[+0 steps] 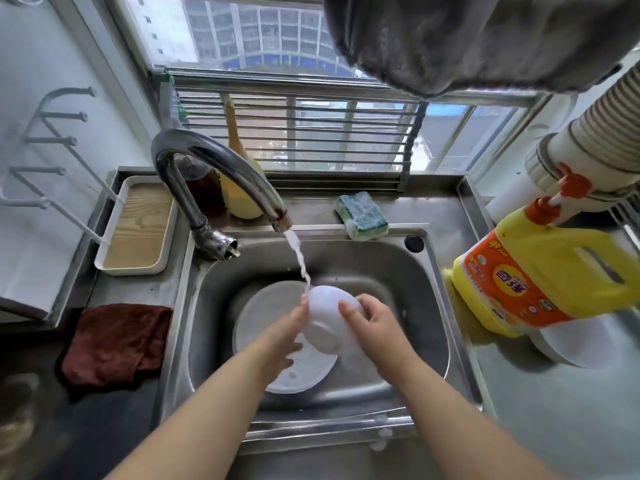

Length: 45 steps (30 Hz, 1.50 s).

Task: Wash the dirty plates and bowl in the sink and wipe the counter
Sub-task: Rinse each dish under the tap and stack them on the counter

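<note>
A white bowl (327, 318) is held upside down over the steel sink (426, 292), under the running stream from the tap (221, 168). My left hand (289, 332) grips its left side and my right hand (372, 323) grips its right side. Below the bowl a white plate (263, 306) lies flat on the sink floor, partly hidden by my hands. A green and yellow sponge (362, 216) rests on the sink's back rim. A dark red cloth (116, 342) lies crumpled on the counter to the left.
A yellow detergent jug (547, 268) stands on the right counter with a white dish (575, 344) under its edge. A white tray (138, 226) sits at the back left, bottles behind the tap. A grey cloth (467, 39) hangs overhead.
</note>
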Tool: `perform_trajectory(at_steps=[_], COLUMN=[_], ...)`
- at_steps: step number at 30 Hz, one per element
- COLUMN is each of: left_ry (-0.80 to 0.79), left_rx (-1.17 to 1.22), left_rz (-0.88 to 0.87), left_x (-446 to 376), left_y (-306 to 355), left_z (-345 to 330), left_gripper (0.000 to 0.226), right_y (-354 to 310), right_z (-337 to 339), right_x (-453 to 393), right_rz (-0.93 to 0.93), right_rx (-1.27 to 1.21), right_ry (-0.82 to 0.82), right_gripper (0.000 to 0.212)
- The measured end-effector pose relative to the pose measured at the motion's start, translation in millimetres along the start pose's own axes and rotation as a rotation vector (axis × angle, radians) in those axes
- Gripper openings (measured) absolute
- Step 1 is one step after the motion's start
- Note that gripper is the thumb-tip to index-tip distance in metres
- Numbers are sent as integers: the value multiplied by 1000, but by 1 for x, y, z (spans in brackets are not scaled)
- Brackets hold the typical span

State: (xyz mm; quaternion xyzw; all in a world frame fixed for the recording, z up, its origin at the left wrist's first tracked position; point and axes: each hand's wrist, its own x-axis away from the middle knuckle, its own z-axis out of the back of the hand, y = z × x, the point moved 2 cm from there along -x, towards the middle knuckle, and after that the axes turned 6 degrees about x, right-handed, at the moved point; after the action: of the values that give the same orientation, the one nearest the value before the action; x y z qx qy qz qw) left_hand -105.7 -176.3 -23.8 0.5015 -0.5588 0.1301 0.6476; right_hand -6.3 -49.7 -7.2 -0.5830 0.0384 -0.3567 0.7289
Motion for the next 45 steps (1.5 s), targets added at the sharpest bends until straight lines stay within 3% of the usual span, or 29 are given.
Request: perform_trajectory(at_steps=[3,7,9,12,14,17,20,24,28,35,41,45], left_ry=[-17,-35,-38,-73,-85,-61,-74,-110,-77,-46,-7,49], left_rx=[167,193,156,49,-42,-135,-302,-743,-863,-887,-861,-813], left_rz=[-58,-188,-249,-243,-211,-224,-343,-588,-644,-644,-628,-585], left_x=[9,22,24,23,21,19,20,17,16,8,-2,-12], left_y=[-8,-11,-10,-12,-14,-13,-10,-10,-1,6,8,6], left_z=[-21,-35,-39,-46,-56,-83,-117,-163,-191,-207,-204,-183], left_gripper=[57,26,22,23,23,20,15,15,15,10,13,14], right_y=[1,4,7,10,10,7,9,32,61,77,109,122], right_z=[1,18,29,47,64,92,116,165,215,268,265,261], right_x=[0,6,13,24,36,61,86,119,144,121,72,65], right_rz=[-244,-564,-607,-522,-381,-8,220,422,393,257,82,89], right_rx=[-256,-686,-751,-729,-562,-40,246,688,878,1101,1070,1029], right_ry=[12,-27,-19,-6,2,51,105,384,621,730,648,564], right_gripper=[25,38,41,38,34,27,23,24,9,10,17,14])
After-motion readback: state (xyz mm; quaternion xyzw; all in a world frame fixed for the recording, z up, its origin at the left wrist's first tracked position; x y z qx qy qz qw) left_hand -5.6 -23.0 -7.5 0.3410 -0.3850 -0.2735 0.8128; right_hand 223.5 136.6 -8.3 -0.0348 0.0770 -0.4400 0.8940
